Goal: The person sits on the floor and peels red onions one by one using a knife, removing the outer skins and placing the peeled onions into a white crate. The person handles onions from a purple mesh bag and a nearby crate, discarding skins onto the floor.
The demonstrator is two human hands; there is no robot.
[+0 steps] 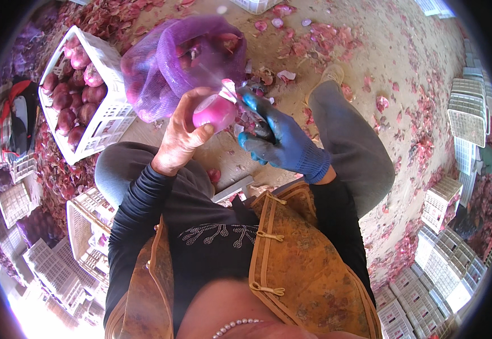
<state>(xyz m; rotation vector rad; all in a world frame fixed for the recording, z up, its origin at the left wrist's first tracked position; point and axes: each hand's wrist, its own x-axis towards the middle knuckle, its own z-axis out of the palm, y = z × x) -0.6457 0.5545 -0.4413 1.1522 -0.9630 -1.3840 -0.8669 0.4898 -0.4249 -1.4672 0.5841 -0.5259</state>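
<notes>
A shiny red onion (pixel 214 112) rests in the bare fingers of my left hand (pixel 182 127). At its top, a flap of pale and pink skin (pixel 228 91) stands loose. My right hand (pixel 282 133) wears a blue knitted glove with a coated palm and fingers. It grips a dark hand tool (pixel 264 129), mostly hidden by the fingers, so its exact kind is unclear. The tool is close to the onion's right side. Just beyond both hands, a purple mesh sack (pixel 174 46) stands with its mouth open and red onions (pixel 191 53) inside.
A white plastic crate (pixel 116 112) of red onions (pixel 76 89) is tilted in view at left. Another crate (pixel 80 229) is by my left elbow. Onion skins (pixel 326 42) litter the floor (pixel 368 63). Stacked crates (pixel 468 110) line the right side. My bent legs flank the work.
</notes>
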